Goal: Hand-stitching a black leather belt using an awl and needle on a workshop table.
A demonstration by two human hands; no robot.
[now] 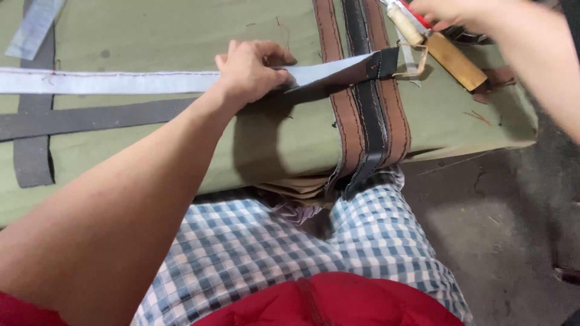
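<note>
My left hand (251, 69) presses down on a long pale grey strap (109, 81) that lies across an olive green cloth-covered board (284, 139). The strap's dark end (383, 62) lies over a brown and black stitched band (368, 121) that runs down over the board's front edge. At the top right, my right hand (459, 12) is blurred and reaches among tools, touching a red-handled one (417, 13); whether it grips it is unclear. A wooden-handled tool (456, 60) lies just below that hand.
Dark grey straps (90, 118) cross the cloth at the left, and another pale strip (33, 27) lies at the top left. My lap in checked blue-white cloth (290, 247) and a red garment (338, 302) are below. Grey concrete floor (507, 241) is at the right.
</note>
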